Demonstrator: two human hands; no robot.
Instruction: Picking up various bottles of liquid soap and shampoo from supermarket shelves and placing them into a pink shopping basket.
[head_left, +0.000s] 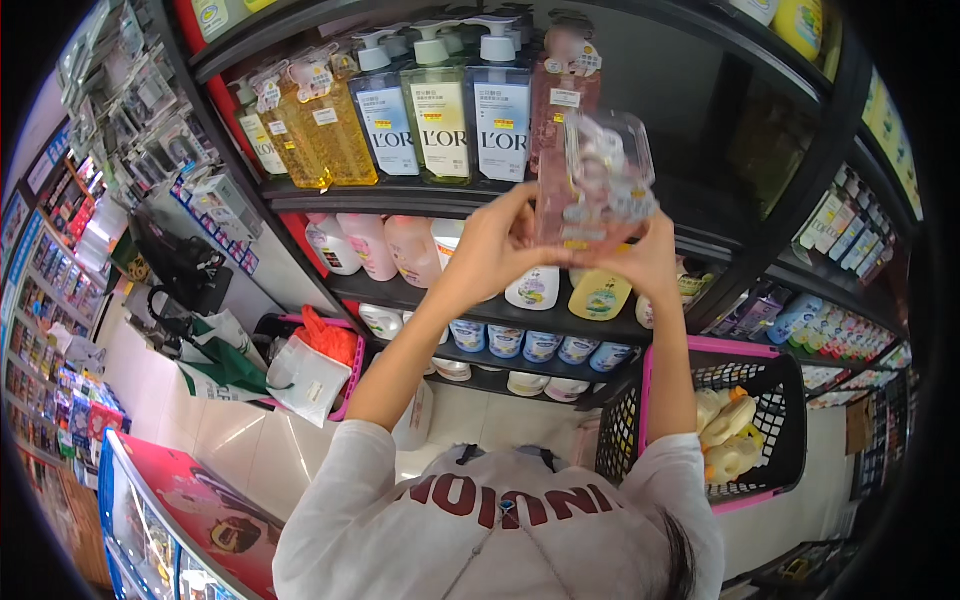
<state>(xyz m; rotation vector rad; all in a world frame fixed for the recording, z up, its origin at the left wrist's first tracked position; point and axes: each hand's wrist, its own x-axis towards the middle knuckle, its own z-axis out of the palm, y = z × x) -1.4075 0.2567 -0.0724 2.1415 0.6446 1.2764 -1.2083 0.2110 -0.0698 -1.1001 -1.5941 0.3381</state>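
My left hand (504, 244) and my right hand (646, 251) grip a clear bottle of pink liquid (556, 191) from either side, near its lower end. The bottle is tilted and slightly blurred, and it bears labels. Just behind it, on the upper black shelf, stands a similar pink bottle (564, 82), partly hidden by the held one. To the left on this shelf are pump bottles with blue labels (501, 127), a pump bottle with a pale yellow label (439, 124) and amber bottles with gold flecks (351, 135).
Lower shelves carry pink bottles (414, 251), a yellow bottle (600, 292) and several blue-and-white containers (541, 346). At right, a black basket with pink rim (784, 491) contains pale yellow bottles (729, 420). Another basket (358, 367) with bags stands on the floor at left.
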